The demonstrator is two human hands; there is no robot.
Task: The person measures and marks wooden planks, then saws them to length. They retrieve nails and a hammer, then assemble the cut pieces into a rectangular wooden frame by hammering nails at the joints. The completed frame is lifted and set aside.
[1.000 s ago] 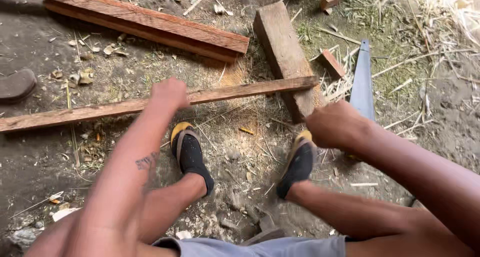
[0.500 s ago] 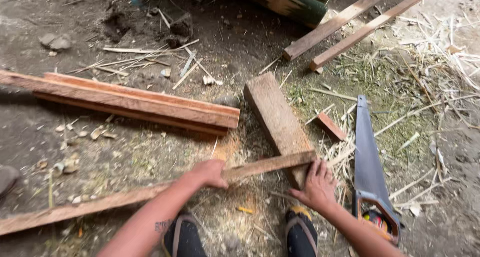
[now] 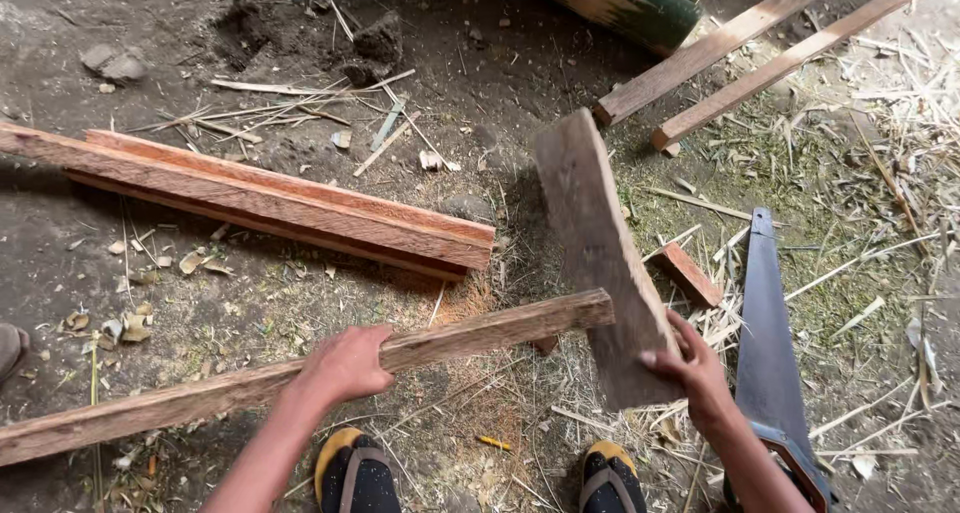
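A: Quick rundown, L hand?

B: Left hand (image 3: 345,363) is clamped over the long wooden batten (image 3: 300,373), fingers wrapped on its top edge, roughly mid-length. Batten runs from lower left up toward centre, its cut end near the short plank.

A: And R?

B: Right hand (image 3: 690,373) grips the near end of the short grey plank (image 3: 595,243), thumb on the face, fingers curled round the edge. Plank is tilted, far end pointing up-frame, near end lifted off the dirt ground (image 3: 200,283). It crosses just past the batten's end; can't tell if the two touch.

A: Anything under them?

B: Patch of orange sawdust (image 3: 470,303) on the ground btw batten and the stacked reddish timbers (image 3: 280,203), which lie well apart from the L hand, further up.

A: Tools?

B: Handsaw (image 3: 765,323) lies flat on straw just right of the R hand, blade pointing away, handle near the wrist. Small reddish offcut (image 3: 688,273) sits btw plank and saw blade.

A: Feet?

B: Two feet in dark sandals w/ yellow soles: one (image 3: 355,473) below the L hand, other (image 3: 608,478) below the plank's near end.

A: Background?

B: Two thin laths (image 3: 760,48) upper right, green bamboo pole (image 3: 625,3) at top, stones (image 3: 115,63) upper left.
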